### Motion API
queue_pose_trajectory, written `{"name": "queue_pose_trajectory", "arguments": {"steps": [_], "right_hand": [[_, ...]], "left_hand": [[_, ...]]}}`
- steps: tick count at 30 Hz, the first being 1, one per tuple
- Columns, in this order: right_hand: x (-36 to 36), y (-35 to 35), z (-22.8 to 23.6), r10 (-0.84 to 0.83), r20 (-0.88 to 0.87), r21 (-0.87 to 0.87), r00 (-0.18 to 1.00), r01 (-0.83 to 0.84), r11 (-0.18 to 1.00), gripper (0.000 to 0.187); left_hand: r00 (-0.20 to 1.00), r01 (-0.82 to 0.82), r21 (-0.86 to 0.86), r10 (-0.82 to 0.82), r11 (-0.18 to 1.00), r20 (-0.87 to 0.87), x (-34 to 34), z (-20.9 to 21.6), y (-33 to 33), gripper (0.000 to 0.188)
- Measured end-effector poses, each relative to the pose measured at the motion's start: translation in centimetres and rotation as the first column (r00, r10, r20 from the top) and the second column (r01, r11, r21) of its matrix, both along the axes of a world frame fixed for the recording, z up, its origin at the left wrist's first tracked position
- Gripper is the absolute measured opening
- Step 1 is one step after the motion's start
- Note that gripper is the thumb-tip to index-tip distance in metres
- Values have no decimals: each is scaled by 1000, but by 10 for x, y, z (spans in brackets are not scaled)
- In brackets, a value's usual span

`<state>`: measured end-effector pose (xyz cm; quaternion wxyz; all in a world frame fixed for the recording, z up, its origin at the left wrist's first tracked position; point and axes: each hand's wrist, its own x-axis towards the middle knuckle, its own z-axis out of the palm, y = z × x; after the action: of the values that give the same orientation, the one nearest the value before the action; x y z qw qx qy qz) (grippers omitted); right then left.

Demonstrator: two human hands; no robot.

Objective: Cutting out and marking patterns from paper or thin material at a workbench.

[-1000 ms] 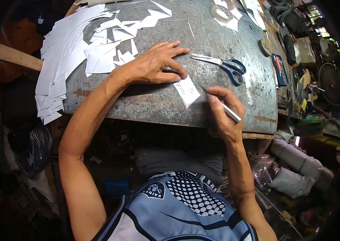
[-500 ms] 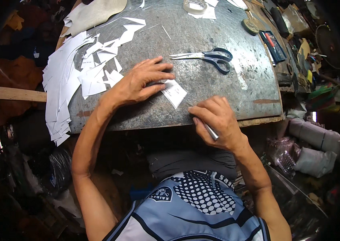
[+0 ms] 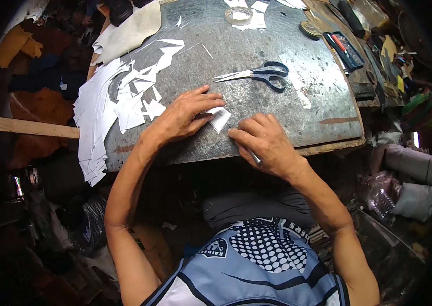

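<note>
A small white piece of paper (image 3: pixel 219 121) with printed marks lies near the table's front edge. My left hand (image 3: pixel 188 112) rests over its left part, fingers spread and pressing it against the metal tabletop. In my closed right hand (image 3: pixel 266 143) is a slim tool with a silver handle (image 3: pixel 254 157); its thin tip points at the paper's right edge, and its exact kind cannot be made out. Scissors (image 3: pixel 272 77) with dark blue handles lie beyond both hands, blades pointing left.
White paper cut-outs (image 3: pixel 96 109) pile up along the table's left side. A pale hide-like sheet (image 3: pixel 133 31) hangs over the far left. At the back are a tape roll (image 3: pixel 239 16), a round tin (image 3: pixel 311 29) and a blue tool box (image 3: pixel 344 50). A wooden strip (image 3: pixel 34 126) juts out left.
My right hand has come closer to the paper, bringing the tool's tip to its right edge. My left hand stays on the paper. The whole view has shifted slightly.
</note>
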<state>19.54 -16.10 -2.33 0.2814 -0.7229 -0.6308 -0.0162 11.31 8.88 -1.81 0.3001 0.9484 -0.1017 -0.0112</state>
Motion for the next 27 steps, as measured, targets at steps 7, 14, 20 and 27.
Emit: {"name": "queue_pose_trajectory", "arguments": {"steps": [7, 14, 20, 27], "right_hand": [[5, 7, -7, -15, -15, 82, 1000, 16, 997, 34], [9, 14, -7, 13, -19, 110, 1000, -11, 994, 35], [13, 12, 0, 12, -40, 147, 999, -6, 989, 34], [26, -9, -3, -114, -316, 282, 942, 208, 937, 25]], "left_hand": [[1000, 12, 17, -12, 1000, -8, 2, 4, -2, 48], [1000, 0, 34, 0, 999, -7, 2, 12, -5, 52], [997, -1, 120, -8, 993, 75, 3, 20, 3, 49], [899, -437, -273, 402, 857, -176, -11, 30, 4, 47]]}}
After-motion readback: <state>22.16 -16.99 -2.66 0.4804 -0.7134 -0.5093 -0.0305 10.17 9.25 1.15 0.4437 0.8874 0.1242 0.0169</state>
